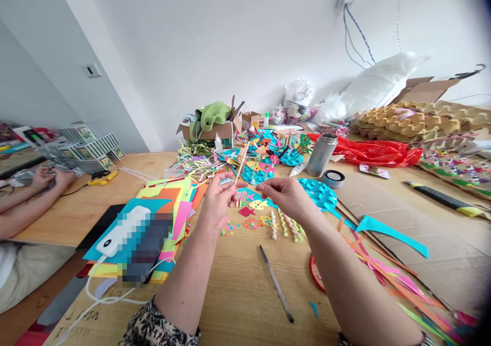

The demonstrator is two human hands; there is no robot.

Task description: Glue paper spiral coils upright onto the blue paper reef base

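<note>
My left hand [218, 199] is closed in a pinch on a thin wooden stick [241, 164] that slants up and away over the table. A small bit of blue paper shows at its fingertips. My right hand [286, 194] is closed too, its fingertips pinched right beside the left hand's at the stick's lower end. What it holds is too small to name. Below the hands lie small paper fish [258, 204] and twisted paper spirals [284, 224] on the wooden table [245, 295].
A stack of coloured paper [174, 203] with a white device lies at left. A pen [276, 283], a metal bottle [321, 155], a tape roll [333, 178], teal paper discs [318, 192] and paper strips [387, 272] surround the hands. Another person's hands [51, 178] work at far left.
</note>
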